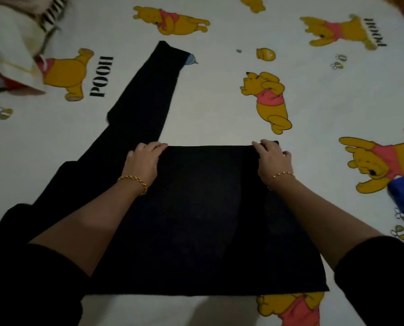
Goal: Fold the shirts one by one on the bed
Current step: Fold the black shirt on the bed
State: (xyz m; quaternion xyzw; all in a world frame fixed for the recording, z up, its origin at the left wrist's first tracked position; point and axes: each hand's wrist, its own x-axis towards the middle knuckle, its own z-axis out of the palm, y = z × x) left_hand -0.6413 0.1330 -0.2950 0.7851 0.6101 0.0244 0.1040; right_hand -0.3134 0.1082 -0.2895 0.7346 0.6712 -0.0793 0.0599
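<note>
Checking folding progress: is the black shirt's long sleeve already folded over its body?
No, the sleeve of the black shirt lies stretched out on the bed sheet.

Black shirt (196,208) on white bedsheet (219,102) (yellow bears, red tops)

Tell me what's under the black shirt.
Under the black shirt lies the printed bedsheet; a bear print pokes out at its near edge. The rest beneath is covered, so nothing more can be told.

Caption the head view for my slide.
Left hand and right hand grip the far edge of a black shirt on a white printed bedsheet.
</note>
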